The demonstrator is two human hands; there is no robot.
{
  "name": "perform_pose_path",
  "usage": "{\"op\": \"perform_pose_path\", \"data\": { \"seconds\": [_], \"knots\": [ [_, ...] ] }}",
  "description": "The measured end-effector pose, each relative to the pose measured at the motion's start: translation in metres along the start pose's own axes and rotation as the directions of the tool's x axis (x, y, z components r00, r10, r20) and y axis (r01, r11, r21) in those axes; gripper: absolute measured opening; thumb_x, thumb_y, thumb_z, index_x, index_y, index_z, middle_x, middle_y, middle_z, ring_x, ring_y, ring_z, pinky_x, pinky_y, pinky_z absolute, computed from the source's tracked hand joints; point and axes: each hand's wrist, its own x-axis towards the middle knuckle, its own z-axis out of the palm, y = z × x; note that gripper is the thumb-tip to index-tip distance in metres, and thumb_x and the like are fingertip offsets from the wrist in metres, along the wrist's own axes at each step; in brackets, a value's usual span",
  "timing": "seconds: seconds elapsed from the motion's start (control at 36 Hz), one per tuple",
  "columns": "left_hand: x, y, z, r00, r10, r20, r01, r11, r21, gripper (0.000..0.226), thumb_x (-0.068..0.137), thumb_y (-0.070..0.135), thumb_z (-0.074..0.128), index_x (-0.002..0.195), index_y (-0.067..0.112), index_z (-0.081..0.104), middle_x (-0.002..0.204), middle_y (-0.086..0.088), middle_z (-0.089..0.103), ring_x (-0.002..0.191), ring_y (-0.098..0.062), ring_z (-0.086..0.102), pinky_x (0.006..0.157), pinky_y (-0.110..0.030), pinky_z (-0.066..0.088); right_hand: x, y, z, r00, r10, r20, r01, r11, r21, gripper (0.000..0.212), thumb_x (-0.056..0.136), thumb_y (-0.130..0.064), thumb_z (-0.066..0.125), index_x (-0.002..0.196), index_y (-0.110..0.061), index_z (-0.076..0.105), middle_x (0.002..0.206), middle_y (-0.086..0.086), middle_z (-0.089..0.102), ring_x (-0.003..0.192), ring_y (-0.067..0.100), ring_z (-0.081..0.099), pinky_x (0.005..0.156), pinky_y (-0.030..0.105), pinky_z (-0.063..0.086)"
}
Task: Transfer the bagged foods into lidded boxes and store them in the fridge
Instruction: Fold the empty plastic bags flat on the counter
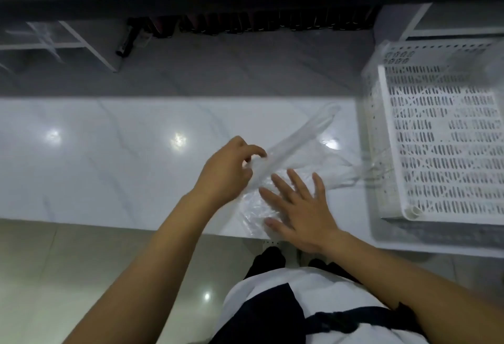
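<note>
Your left hand (227, 173) pinches a clear plastic bag (294, 163) on the white desk (109, 158); grip closed. Right hand (300, 207) flat, fingers spread, pressing the bag. White perforated basket (441, 139) beside.

- The left hand (227, 169) sits at about ten o'clock from the right hand, close beside it, back of the hand facing the camera.
- Its fingers (256, 150) curl inward, thumb and fingertips drawn together in a pinch toward two o'clock.
- The left forearm is bare and runs down toward seven o'clock.
- The right hand (302, 207) lies flat, palm down, fingers spread and pointing toward eleven o'clock, thumb out to the side at nine o'clock.
- The right forearm, also bare, leads off toward four o'clock.
</note>
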Motion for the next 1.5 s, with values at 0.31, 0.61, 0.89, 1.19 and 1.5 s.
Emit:
{"op": "perform_pose_path", "data": {
  "seconds": [0.31, 0.61, 0.89, 1.19, 1.5],
  "knots": [
    [-0.080, 0.014, 0.079, 0.987, 0.157, -0.013, -0.156, 0.985, 0.074, 0.044, 0.077, -0.008, 0.066, 0.111, 0.018, 0.076, 0.111, -0.007, 0.067, 0.091, -0.028, 0.061, 0.077, -0.039, 0.052, -0.057, -0.005, -0.050, 0.656, 0.023, -0.754, 0.193, 0.961, 0.197, 0.011, 0.079, -0.014, 0.060, 0.075, -0.012, 0.070, 0.078, 0.001, 0.064, 0.078, 0.025, 0.057, 0.077, 0.034, 0.036],
    [-0.092, 0.003, 0.092, 0.999, 0.005, 0.033, -0.007, 0.998, 0.066, 0.024, 0.089, 0.021, 0.056, 0.102, 0.031, 0.073, 0.107, 0.012, 0.065, 0.105, -0.014, 0.054, 0.093, -0.026, 0.035, 0.008, 0.021, -0.022, 0.992, 0.090, -0.086, -0.105, 0.976, -0.191, 0.063, 0.099, -0.062, 0.004, 0.156, -0.040, -0.008, 0.167, -0.002, -0.011, 0.152, 0.026, -0.019, 0.116, 0.061, -0.012],
    [-0.057, 0.038, 0.106, 0.926, -0.247, -0.286, 0.171, 0.948, -0.267, 0.056, 0.101, 0.012, 0.041, 0.154, 0.026, 0.033, 0.165, 0.005, 0.023, 0.154, -0.015, 0.010, 0.125, -0.034, 0.008, 0.007, 0.022, 0.005, 0.984, 0.125, -0.127, -0.140, 0.983, -0.115, 0.062, 0.101, -0.061, 0.007, 0.158, -0.038, 0.001, 0.167, -0.002, -0.003, 0.153, 0.026, -0.015, 0.117, 0.065, -0.004],
    [-0.055, 0.005, 0.154, 0.960, -0.218, -0.176, 0.253, 0.944, 0.211, 0.059, 0.106, 0.049, 0.021, 0.160, 0.034, 0.003, 0.168, 0.003, -0.003, 0.155, -0.023, -0.009, 0.124, -0.051, -0.001, 0.003, 0.038, 0.005, 0.975, 0.143, -0.171, -0.161, 0.982, -0.095, 0.055, 0.103, -0.055, 0.005, 0.157, -0.043, 0.000, 0.167, -0.004, 0.000, 0.154, 0.019, -0.009, 0.121, 0.057, -0.003],
    [-0.069, -0.014, 0.140, 0.965, -0.220, -0.142, 0.254, 0.922, 0.292, 0.063, 0.102, 0.062, 0.016, 0.157, 0.042, -0.006, 0.168, 0.002, -0.012, 0.153, -0.022, -0.019, 0.124, -0.049, -0.008, 0.003, 0.049, 0.005, 0.969, 0.169, -0.181, -0.188, 0.978, -0.093, 0.058, 0.102, -0.060, 0.006, 0.156, -0.043, -0.006, 0.167, -0.003, -0.005, 0.153, 0.020, -0.012, 0.120, 0.057, -0.004]
  ]
}}
